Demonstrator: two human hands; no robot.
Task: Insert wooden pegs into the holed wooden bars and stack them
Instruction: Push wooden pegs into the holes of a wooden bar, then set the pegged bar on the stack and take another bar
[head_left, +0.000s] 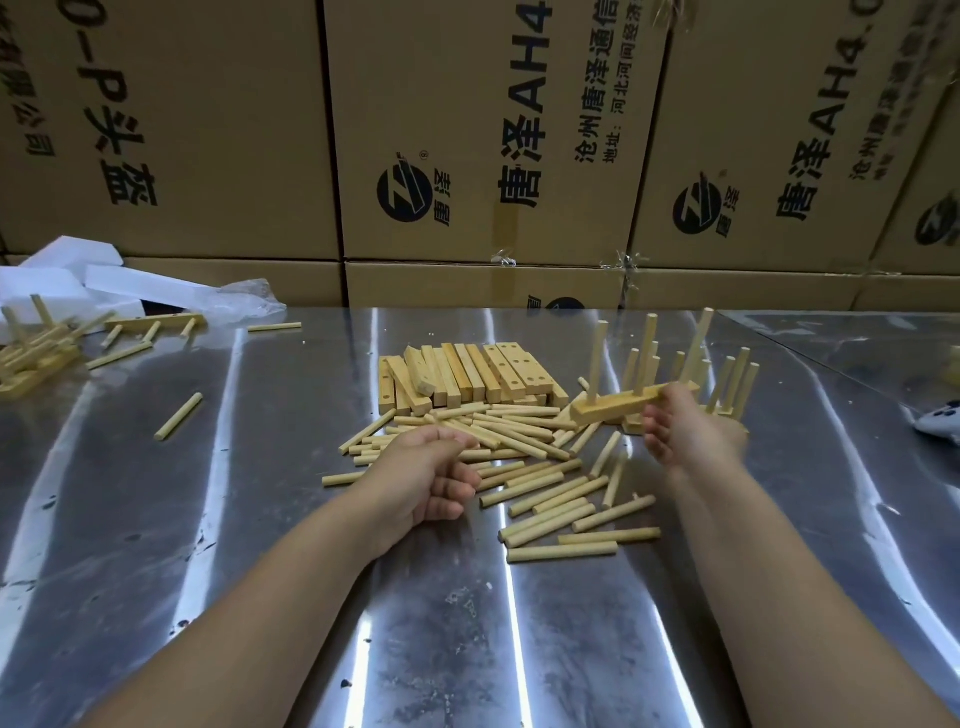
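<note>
A shiny metal bench (208, 519) is seen from above. A held bar (613, 408) is gripped at its right end by the right hand (685, 431), with the fingers curled round it. The bar is raised above the bench, right of the middle. Three pegs (647, 353) are stuck in it and stand up. Just behind the right hand, near the right edge, more finished bars (732, 382) with upright pegs are set down.

The left hand (436, 478) is seen over the near-left side of the loose pegs (550, 499). Its fingers are curled in. Whether a peg is held inside cannot be told.

The loose pegs are spread flat in the middle of the bench, and many are crossed over each other. Behind them, toward the far edge, a pile of bars (467, 371) is laid side by side. Round holes are seen in some of them.

One single peg (179, 415) is seen alone toward the left side. At the far left corner, some other pegged bars (36, 353) are heaped, with white foam blocks (78, 280) and a clear plastic bag (254, 299) beside them. Brown cardboard boxes (208, 130) are stacked behind the far edge.
</note>
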